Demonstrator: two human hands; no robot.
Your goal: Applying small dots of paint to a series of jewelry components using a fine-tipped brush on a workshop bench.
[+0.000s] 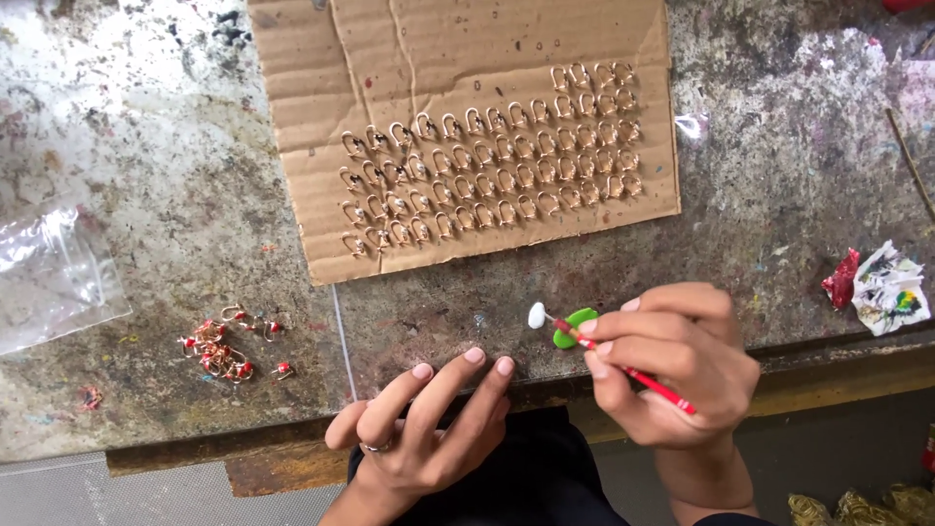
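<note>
Right hand: our fingers pinch a thin red stick, pencil-fashion for control, at a small green piece.
Left hand: fingers open, empty, bracing on the stained table.
Brown cardboard sheet: gold hooks in rows, kept apart.

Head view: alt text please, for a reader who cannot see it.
The right hand holds a thin red stick tipped with a white blob, the left hand rests empty at the stained workbench edge. Gold earring hooks fill a cardboard sheet.

green piece: partly hidden behind right hand
bag: cut by left edge
gold heap: cut off at bottom edge
hooks: details too small
</note>
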